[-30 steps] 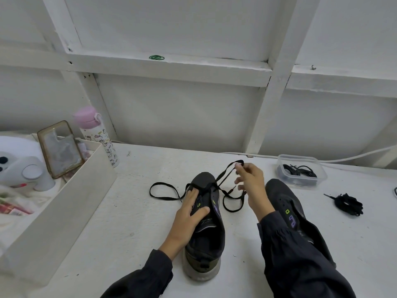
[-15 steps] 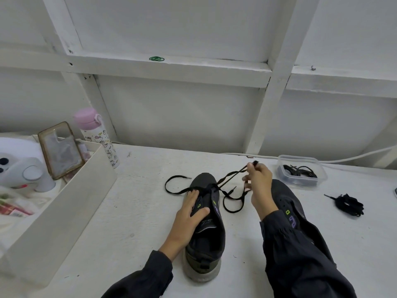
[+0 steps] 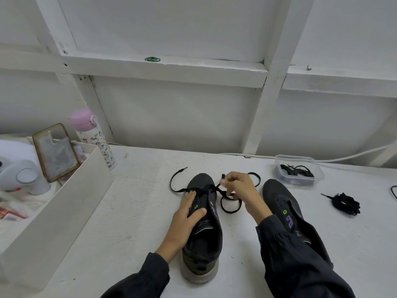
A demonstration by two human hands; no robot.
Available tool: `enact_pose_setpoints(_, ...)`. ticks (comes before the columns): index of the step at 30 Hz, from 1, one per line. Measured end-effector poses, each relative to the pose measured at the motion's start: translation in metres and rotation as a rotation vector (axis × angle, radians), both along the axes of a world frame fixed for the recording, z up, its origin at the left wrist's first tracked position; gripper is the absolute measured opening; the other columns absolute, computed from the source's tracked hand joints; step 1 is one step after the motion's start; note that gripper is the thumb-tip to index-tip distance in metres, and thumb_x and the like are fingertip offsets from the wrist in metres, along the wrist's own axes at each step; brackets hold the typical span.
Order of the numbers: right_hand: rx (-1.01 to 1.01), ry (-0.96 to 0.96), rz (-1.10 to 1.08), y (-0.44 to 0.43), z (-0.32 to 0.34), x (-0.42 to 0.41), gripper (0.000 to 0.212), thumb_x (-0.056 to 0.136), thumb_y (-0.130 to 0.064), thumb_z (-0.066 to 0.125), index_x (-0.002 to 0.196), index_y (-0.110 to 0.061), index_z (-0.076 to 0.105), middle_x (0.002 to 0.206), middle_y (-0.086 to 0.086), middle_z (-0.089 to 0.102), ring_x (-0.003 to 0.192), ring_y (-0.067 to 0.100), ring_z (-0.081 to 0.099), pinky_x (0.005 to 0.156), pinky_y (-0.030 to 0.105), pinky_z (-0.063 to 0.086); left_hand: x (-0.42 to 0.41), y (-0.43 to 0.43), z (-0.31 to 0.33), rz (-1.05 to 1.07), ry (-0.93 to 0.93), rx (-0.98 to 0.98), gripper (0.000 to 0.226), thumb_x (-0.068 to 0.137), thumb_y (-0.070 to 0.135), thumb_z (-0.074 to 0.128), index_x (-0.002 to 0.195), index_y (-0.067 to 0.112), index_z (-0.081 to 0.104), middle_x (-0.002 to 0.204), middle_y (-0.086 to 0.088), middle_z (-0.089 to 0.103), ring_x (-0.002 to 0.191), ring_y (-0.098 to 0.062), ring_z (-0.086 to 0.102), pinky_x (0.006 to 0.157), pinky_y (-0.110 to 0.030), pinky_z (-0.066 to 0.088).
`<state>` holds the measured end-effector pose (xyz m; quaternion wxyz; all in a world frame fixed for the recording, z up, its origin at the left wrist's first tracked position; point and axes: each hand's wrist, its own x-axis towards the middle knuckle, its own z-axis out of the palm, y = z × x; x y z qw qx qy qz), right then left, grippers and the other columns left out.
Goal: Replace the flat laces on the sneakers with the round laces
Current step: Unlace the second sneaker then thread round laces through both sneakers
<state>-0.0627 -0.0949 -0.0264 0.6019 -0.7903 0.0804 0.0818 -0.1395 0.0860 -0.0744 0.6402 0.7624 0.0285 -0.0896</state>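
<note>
while loose in clear tub, black laces; left hand flat on sneaker, right hand round flat lace

The right hand dropped nearer the sneaker (left tail of the flat lace shortened).

black sneakers, black lace, pink-capped cartoon-print bottle
</note>
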Motion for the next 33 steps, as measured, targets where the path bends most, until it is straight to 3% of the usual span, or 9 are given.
enact_pose_setpoints(4,0.128,-0.067,-0.303,-0.004,-0.003,0.003,0.021,0.093,-0.012,0.061,0.075,-0.01,0.05,0.071,0.005,0.052,0.051,0.015,0.048,0.046,0.023,0.031,-0.001,-0.001,0.002,0.002,0.003,-0.016,0.075,0.085,0.04,0.064,0.151,0.028,0.03,0.154,0.02,0.023,0.142,0.003,0.019,0.119,-0.026,0.02)
enact_pose_setpoints(8,0.038,0.072,-0.035,0.008,-0.008,-0.009,0.034,0.085,-0.035,0.073,0.069,-0.011,0.054,0.065,0.002,0.055,0.044,0.012,0.044,0.041,0.02,0.028,-0.001,-0.001,0.003,0.02,0.004,-0.017,0.087,0.071,0.053,0.061,0.15,0.029,0.031,0.155,0.019,0.023,0.145,0.0,0.018,0.122,-0.034,0.019)
enact_pose_setpoints(11,0.013,0.034,0.059,0.017,-0.011,-0.016,0.042,0.079,-0.023,0.08,0.059,-0.011,0.046,0.053,0.003,0.048,0.039,0.011,0.04,0.039,0.016,0.028,-0.001,-0.001,0.003,0.023,0.004,-0.018,0.091,0.068,0.057,0.061,0.149,0.029,0.031,0.155,0.018,0.024,0.146,-0.001,0.017,0.122,-0.035,0.018)
enact_pose_setpoints(14,-0.064,0.005,0.081,0.019,-0.011,-0.012,0.033,0.087,-0.013,0.071,0.065,-0.008,0.046,0.053,0.002,0.045,0.042,0.011,0.043,0.04,0.013,0.031,-0.001,-0.001,0.004,0.017,0.004,-0.012,0.081,0.076,0.046,0.06,0.15,0.029,0.031,0.152,0.022,0.023,0.146,0.0,0.017,0.122,-0.035,0.018)
enact_pose_setpoints(21,0.266,-0.103,-0.463,0.001,0.002,0.007,0.022,0.101,-0.022,0.051,0.083,-0.011,0.048,0.074,0.003,0.048,0.052,0.014,0.045,0.047,0.024,0.033,-0.002,-0.001,0.002,0.012,0.008,-0.022,0.072,0.087,0.037,0.064,0.15,0.029,0.031,0.155,0.018,0.024,0.142,0.002,0.02,0.12,-0.029,0.02)
enact_pose_setpoints(23,0.227,-0.004,-0.339,0.003,0.001,0.002,0.027,0.099,-0.034,0.053,0.088,-0.009,0.052,0.076,0.003,0.053,0.05,0.014,0.044,0.041,0.021,0.032,-0.002,-0.001,0.002,0.013,0.008,-0.025,0.075,0.084,0.041,0.064,0.15,0.029,0.031,0.156,0.019,0.023,0.143,0.001,0.019,0.121,-0.031,0.019)
enact_pose_setpoints(25,0.111,0.1,-0.122,0.009,-0.004,-0.007,0.038,0.09,-0.044,0.065,0.078,-0.009,0.057,0.072,0.004,0.055,0.046,0.014,0.042,0.039,0.02,0.028,-0.002,-0.001,0.002,0.017,0.006,-0.016,0.081,0.077,0.046,0.06,0.15,0.03,0.031,0.157,0.018,0.022,0.145,0.001,0.017,0.122,-0.033,0.019)
enact_pose_setpoints(28,0.073,0.063,0.015,0.019,-0.011,-0.017,0.039,0.078,-0.029,0.081,0.06,-0.009,0.052,0.061,0.011,0.052,0.042,0.015,0.039,0.037,0.019,0.028,-0.001,-0.001,0.002,0.031,-0.001,-0.015,0.081,0.076,0.046,0.06,0.15,0.029,0.032,0.158,0.014,0.023,0.146,-0.001,0.018,0.122,-0.035,0.019)
enact_pose_setpoints(33,-0.021,-0.032,0.041,0.016,-0.009,-0.01,0.029,0.086,-0.012,0.072,0.066,-0.007,0.052,0.057,0.005,0.05,0.041,0.013,0.044,0.039,0.014,0.031,0.0,-0.001,0.001,0.022,-0.007,-0.009,0.081,0.076,0.047,0.06,0.15,0.03,0.032,0.158,0.015,0.022,0.146,-0.002,0.017,0.122,-0.038,0.019)
